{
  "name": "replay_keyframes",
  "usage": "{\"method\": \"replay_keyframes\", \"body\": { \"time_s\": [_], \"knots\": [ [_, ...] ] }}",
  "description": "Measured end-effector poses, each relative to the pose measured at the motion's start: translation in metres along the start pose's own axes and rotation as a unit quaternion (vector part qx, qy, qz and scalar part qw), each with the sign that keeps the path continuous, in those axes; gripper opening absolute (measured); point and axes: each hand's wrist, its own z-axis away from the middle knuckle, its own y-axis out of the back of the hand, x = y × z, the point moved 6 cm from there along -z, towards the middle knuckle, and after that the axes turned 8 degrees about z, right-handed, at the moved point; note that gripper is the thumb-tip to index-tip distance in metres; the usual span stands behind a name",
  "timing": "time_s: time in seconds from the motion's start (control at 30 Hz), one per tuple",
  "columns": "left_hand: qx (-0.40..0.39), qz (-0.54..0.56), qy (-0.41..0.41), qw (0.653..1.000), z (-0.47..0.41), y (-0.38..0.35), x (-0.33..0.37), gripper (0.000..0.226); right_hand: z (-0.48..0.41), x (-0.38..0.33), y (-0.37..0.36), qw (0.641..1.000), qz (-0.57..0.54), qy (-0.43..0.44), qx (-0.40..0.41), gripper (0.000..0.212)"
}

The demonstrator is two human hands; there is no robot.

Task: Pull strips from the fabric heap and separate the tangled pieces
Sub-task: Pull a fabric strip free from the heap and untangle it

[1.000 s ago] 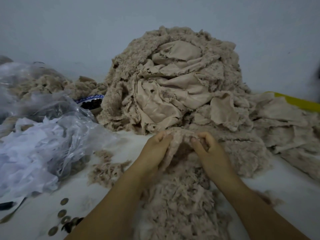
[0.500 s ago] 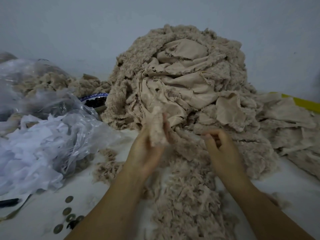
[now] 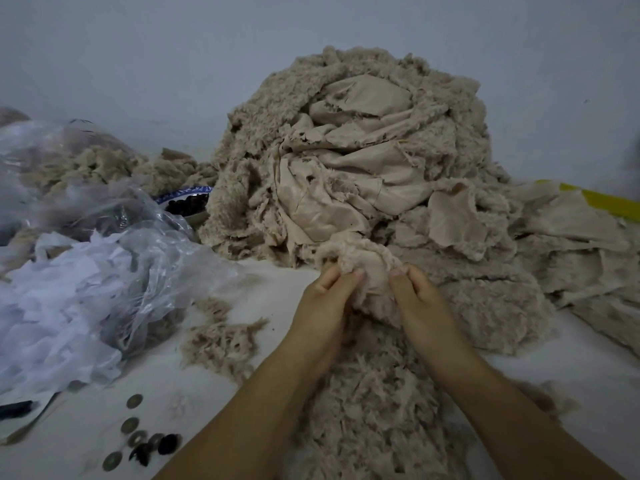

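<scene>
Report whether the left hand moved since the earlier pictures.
Yes: against the fabric heap, the left hand dropped rightward, joining the right hand on the fabric strip.

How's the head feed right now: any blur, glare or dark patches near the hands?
Head view: dim, flat light, no hard shadows; the left hand, right hand and the fabric strip they pinch look reasonably sharp; head view, left side: bright glints on the plastic bag.
</scene>
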Motion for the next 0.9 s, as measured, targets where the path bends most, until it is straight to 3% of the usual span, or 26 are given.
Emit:
{"method": "replay_keyframes", "body": {
  "time_s": [0.07,0.17,0.33,0.4,0.47,0.57,0.67,0.8,0.9],
  "knots": [
    [-0.002,0.039,0.004,0.999,-0.001,-0.003,0.001,0.020,0.001,-0.001,-0.003,1.000,-0.009,-0.006,-0.018,0.028],
    [0.004,0.104,-0.008,0.995,-0.006,-0.002,0.007,0.018,0.004,-0.004,-0.007,0.995,0.074,0.035,-0.056,0.031],
    [0.038,0.246,0.005,0.969,-0.012,0.018,0.022,0.059,0.007,-0.009,-0.011,0.977,0.164,0.099,-0.096,0.030],
    [0.064,0.299,-0.016,0.952,-0.014,0.031,0.031,0.071,0.004,-0.006,-0.004,0.980,0.161,0.082,-0.081,0.024],
    [0.085,0.320,-0.048,0.942,-0.015,0.043,0.040,0.068,0.001,-0.001,0.005,0.994,0.099,0.034,-0.034,0.021],
    [0.122,0.299,-0.068,0.944,-0.017,0.058,0.039,0.057,-0.004,0.008,0.019,0.997,-0.021,-0.028,0.062,0.036],
    [0.156,0.237,-0.072,0.956,-0.017,0.069,0.037,0.045,-0.005,0.018,0.024,0.994,-0.055,-0.061,0.078,0.048],
    [0.155,0.155,-0.089,0.972,-0.012,0.063,0.041,0.033,-0.003,0.014,0.023,0.997,0.041,-0.016,0.058,0.048],
    [0.117,-0.010,-0.112,0.987,-0.006,0.046,0.043,0.041,0.001,0.000,0.019,0.996,0.067,0.034,0.053,0.039]
  ]
}}
